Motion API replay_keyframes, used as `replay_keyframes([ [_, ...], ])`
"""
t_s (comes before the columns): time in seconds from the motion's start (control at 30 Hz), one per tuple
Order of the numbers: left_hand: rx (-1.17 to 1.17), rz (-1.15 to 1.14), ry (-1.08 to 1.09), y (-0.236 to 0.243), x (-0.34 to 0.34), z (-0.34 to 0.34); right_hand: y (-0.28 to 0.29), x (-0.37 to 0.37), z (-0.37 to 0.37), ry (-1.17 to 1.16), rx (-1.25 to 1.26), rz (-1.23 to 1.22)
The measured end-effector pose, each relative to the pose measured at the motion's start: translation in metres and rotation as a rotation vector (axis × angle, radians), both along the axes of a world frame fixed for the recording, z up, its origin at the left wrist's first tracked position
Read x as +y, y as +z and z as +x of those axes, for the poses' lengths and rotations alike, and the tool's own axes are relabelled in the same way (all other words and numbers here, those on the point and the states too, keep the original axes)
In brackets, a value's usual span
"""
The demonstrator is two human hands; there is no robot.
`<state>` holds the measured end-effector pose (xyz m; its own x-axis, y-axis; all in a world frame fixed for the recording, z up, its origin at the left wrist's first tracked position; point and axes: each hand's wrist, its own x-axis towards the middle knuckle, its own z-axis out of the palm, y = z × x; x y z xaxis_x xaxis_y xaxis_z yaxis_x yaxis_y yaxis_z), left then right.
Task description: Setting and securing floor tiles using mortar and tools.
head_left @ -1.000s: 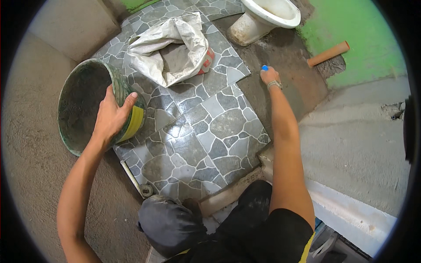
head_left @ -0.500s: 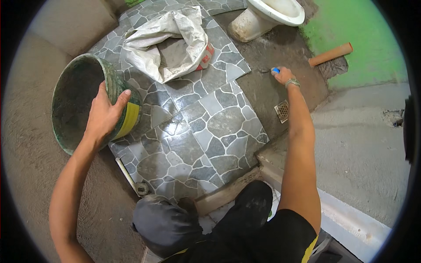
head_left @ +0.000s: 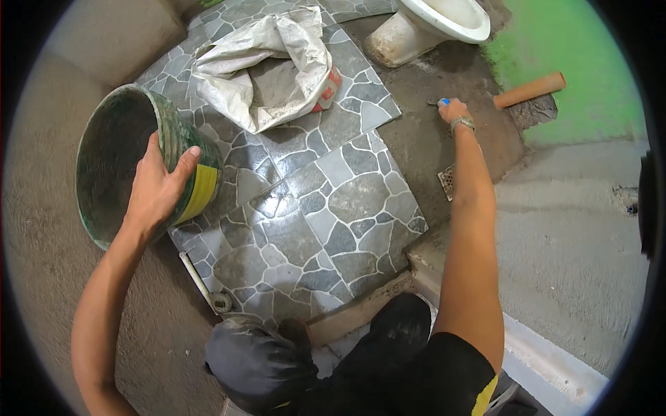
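Observation:
My left hand grips the rim of a green bucket with a yellow patch, thumb outside and fingers inside. The bucket leans with its mouth toward the left, and its dark inside is coated with residue. Farther off to the right, my right hand is closed round the blue handle of a trowel. Its thin metal part points left, low over the rough grey-brown floor; the blade is hard to make out. A square drain grate lies beside my right forearm, which partly covers it.
An open white sack of grey powder stands on the stone-patterned tiles. Beyond are a toilet bowl and an orange pipe by the green wall. A pale pipe lies near my knee, and a low ledge runs before me.
My right hand has shifted slightly farther away with the trowel. My left hand keeps its hold on the bucket, which appears a little farther left. The view has also shifted slightly.

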<state>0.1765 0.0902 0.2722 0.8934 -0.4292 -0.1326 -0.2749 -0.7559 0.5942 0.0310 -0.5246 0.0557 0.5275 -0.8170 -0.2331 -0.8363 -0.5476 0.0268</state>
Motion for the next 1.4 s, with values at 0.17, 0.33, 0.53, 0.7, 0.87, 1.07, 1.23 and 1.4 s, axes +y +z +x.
replay_keyframes([
  [0.17, 0.009, 0.037, 0.021, -0.003, 0.004, 0.004, 0.001, -0.002, 0.011, -0.084, 0.013, -0.005],
  [0.33, -0.125, -0.034, -0.084, -0.029, 0.018, 0.019, 0.036, 0.016, -0.019, 0.132, 0.034, -0.135],
  [0.53, -0.066, -0.052, -0.176, -0.056, 0.030, 0.041, 0.117, 0.056, -0.061, -0.044, 0.206, -0.051],
  [0.7, -0.189, 0.050, -0.129, -0.052, 0.029, 0.033, 0.134, 0.044, -0.041, 0.330, 0.461, -0.194],
  [0.87, -0.043, 0.003, -0.057, -0.037, 0.022, 0.022, 0.097, 0.030, -0.061, 0.121, 0.253, -0.168],
  [1.07, -0.033, -0.047, -0.011, -0.019, 0.016, 0.012, 0.073, 0.037, -0.075, 0.161, 0.184, -0.048],
  [1.23, -0.024, -0.047, 0.039, -0.010, 0.009, 0.001, 0.036, 0.018, -0.037, 0.217, 0.080, 0.093],
  [1.4, -0.041, 0.057, 0.028, -0.004, 0.004, 0.000, -0.005, -0.014, -0.011, 0.255, 0.004, 0.221],
])
